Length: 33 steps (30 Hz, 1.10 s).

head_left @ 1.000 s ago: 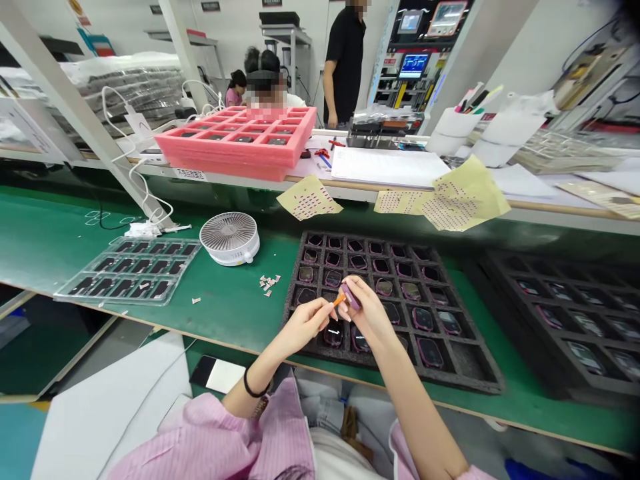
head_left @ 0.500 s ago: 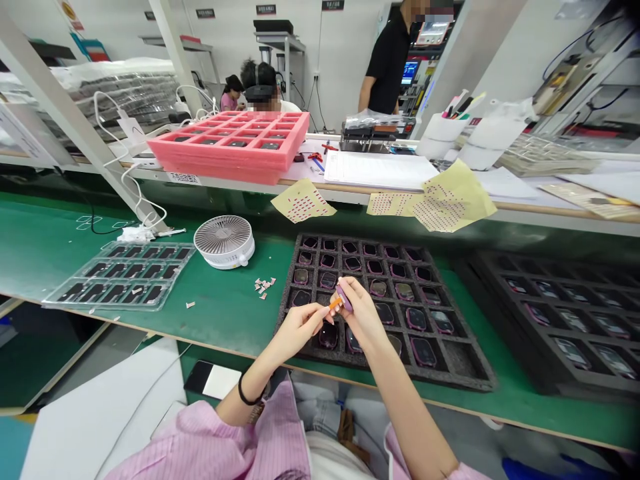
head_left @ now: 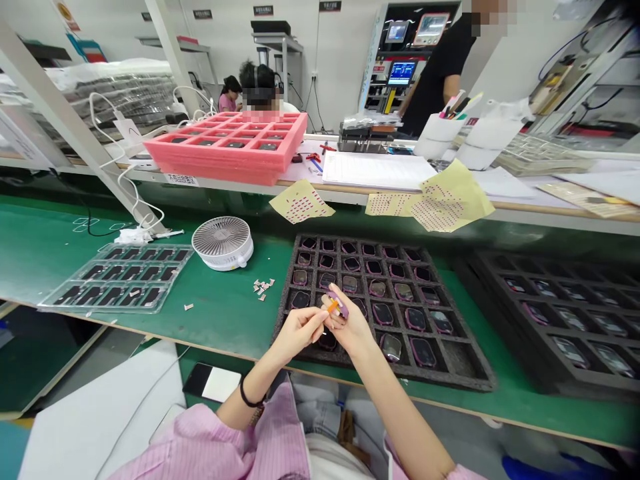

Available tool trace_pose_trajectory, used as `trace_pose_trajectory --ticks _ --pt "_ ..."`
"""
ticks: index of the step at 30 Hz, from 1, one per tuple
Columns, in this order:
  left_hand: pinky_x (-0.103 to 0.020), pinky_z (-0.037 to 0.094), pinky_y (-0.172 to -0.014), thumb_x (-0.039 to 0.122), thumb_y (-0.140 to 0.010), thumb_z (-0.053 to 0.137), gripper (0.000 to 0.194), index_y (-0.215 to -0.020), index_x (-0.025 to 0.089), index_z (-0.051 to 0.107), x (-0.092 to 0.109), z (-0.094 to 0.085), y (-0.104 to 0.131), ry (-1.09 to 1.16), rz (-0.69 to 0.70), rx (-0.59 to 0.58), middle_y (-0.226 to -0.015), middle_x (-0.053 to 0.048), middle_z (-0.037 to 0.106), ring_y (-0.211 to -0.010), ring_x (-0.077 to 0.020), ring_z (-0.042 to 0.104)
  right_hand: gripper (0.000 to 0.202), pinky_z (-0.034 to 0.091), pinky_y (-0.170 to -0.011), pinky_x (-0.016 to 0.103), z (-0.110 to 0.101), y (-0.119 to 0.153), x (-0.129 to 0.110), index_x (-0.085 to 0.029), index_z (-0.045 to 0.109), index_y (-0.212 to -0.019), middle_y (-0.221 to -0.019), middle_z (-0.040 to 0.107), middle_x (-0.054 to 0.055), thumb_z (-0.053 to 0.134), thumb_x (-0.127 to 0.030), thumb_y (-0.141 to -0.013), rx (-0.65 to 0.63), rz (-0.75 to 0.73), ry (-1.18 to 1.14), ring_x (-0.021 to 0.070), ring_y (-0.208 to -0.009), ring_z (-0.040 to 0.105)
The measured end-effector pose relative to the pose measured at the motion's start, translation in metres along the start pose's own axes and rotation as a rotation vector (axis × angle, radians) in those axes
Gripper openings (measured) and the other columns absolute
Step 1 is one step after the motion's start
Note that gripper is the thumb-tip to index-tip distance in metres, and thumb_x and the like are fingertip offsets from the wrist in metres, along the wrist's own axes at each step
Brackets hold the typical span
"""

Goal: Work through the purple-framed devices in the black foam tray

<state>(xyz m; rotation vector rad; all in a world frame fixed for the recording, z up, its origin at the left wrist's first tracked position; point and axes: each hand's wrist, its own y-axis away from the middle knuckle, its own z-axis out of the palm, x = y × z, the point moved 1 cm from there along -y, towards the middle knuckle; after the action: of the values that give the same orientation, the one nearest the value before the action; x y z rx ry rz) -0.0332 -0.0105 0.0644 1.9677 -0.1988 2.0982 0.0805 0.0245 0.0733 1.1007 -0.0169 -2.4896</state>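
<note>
Orange strip (head_left: 333,306), pinched by left fingers (head_left: 315,317), may slip if pressed hard, scratching the purple device (head_left: 344,311) gripped in right fingers (head_left: 343,293).

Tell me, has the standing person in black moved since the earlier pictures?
Yes, to the right: the person in black stood well left of the white pen holder, and now appears behind it.

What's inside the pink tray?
Dark pieces lie in the nearest compartments of the pink tray. Its walls partly hide the farther ones; their full contents can't be told.
</note>
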Motion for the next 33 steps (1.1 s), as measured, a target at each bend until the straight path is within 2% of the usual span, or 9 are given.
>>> trace_pose_trajectory --ticks 4,9,11,13,16,19,23,28,33 --pt "-0.017 0.02 -0.037 0.064 -0.076 0.053 0.051 -0.064 0.015 0.053 0.003 -0.005 -0.005 0.016 0.033 0.134 -0.041 0.008 0.034 -0.035 -0.0025 0.025 0.035 0.014 -0.032 0.016 -0.001 -0.001 0.003 -0.022 0.04 -0.068 -0.043 0.032 -0.012 0.069 -0.041 -0.071 0.051 -0.084 0.022 0.003 -0.031 0.017" --pt "-0.018 0.042 -0.052 0.056 -0.075 0.061 0.043 -0.069 0.015 0.053 0.005 0.0 -0.013 -0.004 0.131 0.153 -0.061 0.002 0.054 -0.052 -0.0061 0.049 0.025 0.028 -0.036 0.017 0.005 0.006 0.008 -0.024 0.052 -0.089 -0.064 0.05 -0.007 0.065 -0.036 -0.071 0.205 -0.183 0.169 0.0068 -0.043 0.038" --pt "-0.016 0.036 -0.045 0.056 -0.076 0.059 0.042 -0.07 0.015 0.051 0.004 0.003 -0.014 0.023 0.095 0.162 -0.057 0.004 0.049 -0.046 -0.0041 0.043 0.027 0.034 -0.04 0.019 0.006 0.006 0.011 -0.026 0.051 -0.093 -0.073 0.053 -0.004 0.065 -0.037 -0.072 0.19 -0.212 0.272 0.009 -0.05 0.044" --pt "-0.016 0.022 -0.036 0.057 -0.075 0.058 0.043 -0.069 0.016 0.048 0.003 -0.001 -0.014 0.071 0.016 0.17 -0.048 0.009 0.038 -0.037 -0.0022 0.028 0.026 0.038 -0.045 0.021 0.002 0.004 0.01 -0.026 0.051 -0.094 -0.076 0.051 -0.004 0.063 -0.039 -0.075 0.162 -0.272 0.349 0.0105 -0.054 0.045" --pt "-0.017 0.013 -0.035 0.058 -0.074 0.056 0.043 -0.067 0.018 0.043 0.002 -0.023 -0.012 0.097 -0.034 0.263 -0.045 0.01 0.03 -0.034 -0.002 0.019 0.02 0.039 -0.051 0.023 -0.012 -0.002 0.001 -0.026 0.05 -0.092 -0.078 0.049 -0.003 0.057 -0.041 -0.082 0.249 -0.434 0.489 0.0119 -0.058 0.045" --pt "-0.018 0.019 -0.039 0.055 -0.077 0.052 0.04 -0.064 0.019 0.04 0.001 -0.062 -0.006 -0.103 0.018 0.441 -0.048 0.008 0.035 -0.038 -0.0036 0.026 0.016 0.041 -0.061 0.026 -0.025 -0.006 -0.009 -0.025 0.051 -0.094 -0.084 0.054 -0.001 0.052 -0.039 -0.086 0.337 -0.542 0.797 0.0144 -0.067 0.05" --pt "-0.02 0.032 -0.054 0.047 -0.084 0.045 0.037 -0.061 0.018 0.044 0.0 -0.105 0.0 -0.638 0.012 0.53 -0.056 0.003 0.05 -0.053 -0.009 0.045 0.009 0.041 -0.076 0.035 -0.027 -0.013 0.0 -0.022 0.054 -0.093 -0.085 0.062 0.003 0.049 -0.028 -0.088 0.203 -0.495 1.279 0.0198 -0.077 0.056" --pt "-0.021 0.032 -0.058 0.039 -0.09 0.039 0.032 -0.066 0.019 0.048 -0.006 -0.115 -0.001 -0.905 -0.178 0.518 -0.065 -0.001 0.06 -0.06 -0.014 0.054 0.013 0.04 -0.08 0.039 -0.03 -0.015 0.011 -0.021 0.059 -0.093 -0.097 0.063 0.008 0.049 -0.016 -0.086 0.189 -0.437 1.688 0.0255 -0.094 0.055" --pt "-0.022 0.03 -0.056 0.036 -0.092 0.04 0.026 -0.078 0.02 0.055 -0.016 -0.112 -0.008 -1.067 -0.284 0.475 -0.073 -0.005 0.065 -0.069 -0.0194 0.062 0.014 0.04 -0.075 0.039 -0.051 0.006 -0.024 -0.015 0.062 -0.094 -0.096 0.059 0.013 0.055 -0.026 -0.087 0.501 -0.454 1.992 0.0287 -0.093 0.053"
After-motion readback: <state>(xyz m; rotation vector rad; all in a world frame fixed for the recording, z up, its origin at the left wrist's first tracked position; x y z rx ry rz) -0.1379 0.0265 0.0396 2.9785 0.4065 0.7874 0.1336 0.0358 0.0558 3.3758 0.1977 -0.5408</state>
